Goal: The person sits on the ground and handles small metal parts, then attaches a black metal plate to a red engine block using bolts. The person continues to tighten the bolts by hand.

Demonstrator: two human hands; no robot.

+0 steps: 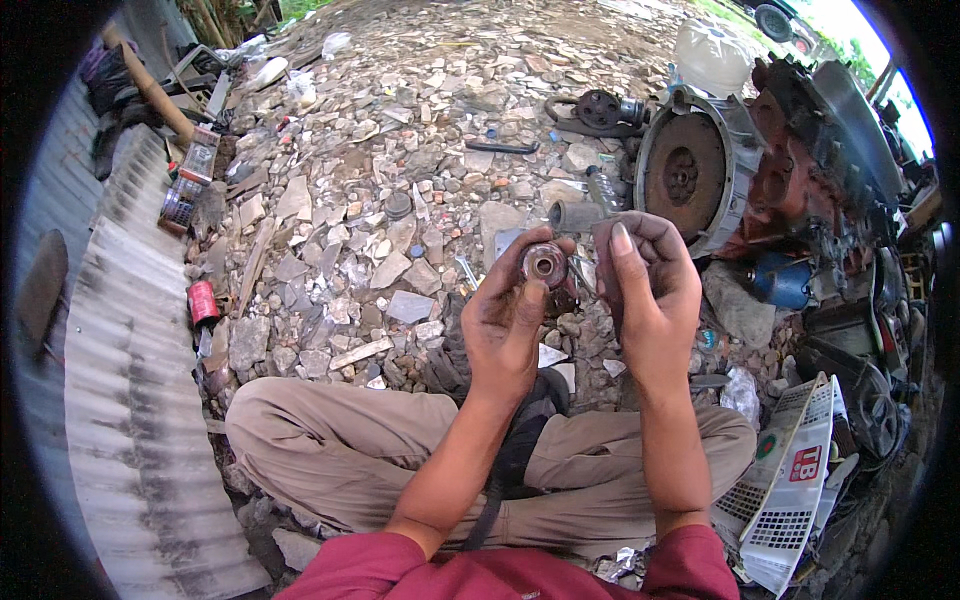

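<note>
So my left hand has its fingers clamped round a ringed metal part, hole facing me, over the rubble. My right hand pinches a dark flat piece just beside it. Guessing I'm lining them up; next move calls for a steady left grip.

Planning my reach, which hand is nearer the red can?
Left. Your left hand is to the right of the red can; your right hand is farther right.
</note>
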